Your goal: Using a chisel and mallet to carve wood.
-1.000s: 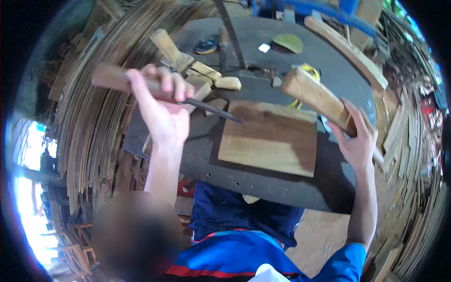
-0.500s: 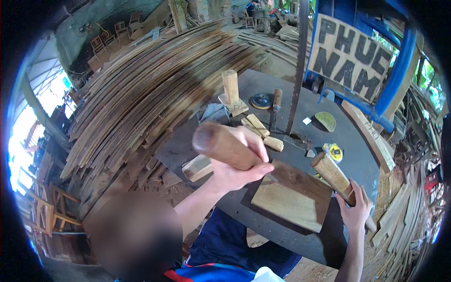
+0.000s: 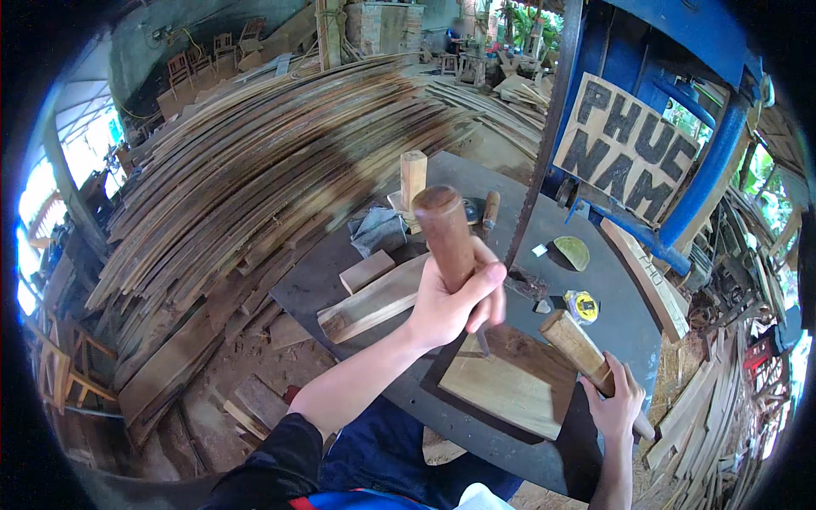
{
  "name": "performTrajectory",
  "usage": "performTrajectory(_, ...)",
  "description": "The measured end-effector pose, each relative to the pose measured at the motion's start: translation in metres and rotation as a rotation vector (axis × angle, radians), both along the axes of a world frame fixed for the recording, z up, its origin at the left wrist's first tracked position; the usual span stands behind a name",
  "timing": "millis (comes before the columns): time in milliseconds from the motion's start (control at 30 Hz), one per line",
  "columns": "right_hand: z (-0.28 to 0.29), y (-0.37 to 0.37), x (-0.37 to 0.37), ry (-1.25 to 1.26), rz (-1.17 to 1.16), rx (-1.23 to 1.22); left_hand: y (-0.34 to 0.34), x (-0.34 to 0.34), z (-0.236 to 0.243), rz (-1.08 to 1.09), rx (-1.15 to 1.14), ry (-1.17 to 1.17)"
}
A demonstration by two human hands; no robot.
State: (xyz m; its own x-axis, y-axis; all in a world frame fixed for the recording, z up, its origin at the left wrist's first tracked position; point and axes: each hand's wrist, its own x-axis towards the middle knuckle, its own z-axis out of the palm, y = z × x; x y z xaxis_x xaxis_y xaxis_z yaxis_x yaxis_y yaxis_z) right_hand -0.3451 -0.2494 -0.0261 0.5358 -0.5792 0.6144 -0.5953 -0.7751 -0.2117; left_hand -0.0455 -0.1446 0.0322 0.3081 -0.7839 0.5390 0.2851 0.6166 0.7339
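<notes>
My left hand (image 3: 455,302) is closed around the thick wooden handle of a chisel (image 3: 447,234). The chisel stands nearly upright, its narrow metal blade pointing down at the upper left part of a flat wooden board (image 3: 508,387). Whether the tip touches the wood I cannot tell for certain. Shadow falls over the board's far half. To the right of the board, my right hand (image 3: 619,399) grips a wooden mallet (image 3: 578,347), its head angled toward the far left and apart from the chisel.
On the dark table (image 3: 408,374) lie a long wood piece (image 3: 374,304), a small block (image 3: 367,272), a grey cloth (image 3: 378,231), a tape measure (image 3: 581,306) and a green half-disc (image 3: 571,253). A vertical saw blade (image 3: 537,170) rises beyond. Stacked planks (image 3: 255,178) fill the left.
The chisel has swung from a leftward lean to nearly upright, and its blade now shows over the board. My right hand still holds the mallet beside the board. The whole view has shifted slightly.
</notes>
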Motion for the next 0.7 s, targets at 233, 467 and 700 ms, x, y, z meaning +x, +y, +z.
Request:
performTrajectory(233,0.0,-0.001,-0.005,0.011,-0.002,-0.008,-0.001,-0.003,0.001,-0.092,0.003,0.164)
performTrajectory(467,-0.001,-0.001,-0.005,0.031,-0.008,0.01,-0.007,0.003,-0.003,-0.07,0.0,0.221)
performTrajectory(700,-0.003,-0.003,-0.004,0.035,0.014,0.025,-0.01,0.016,0.0,0.166,-0.119,-0.144)
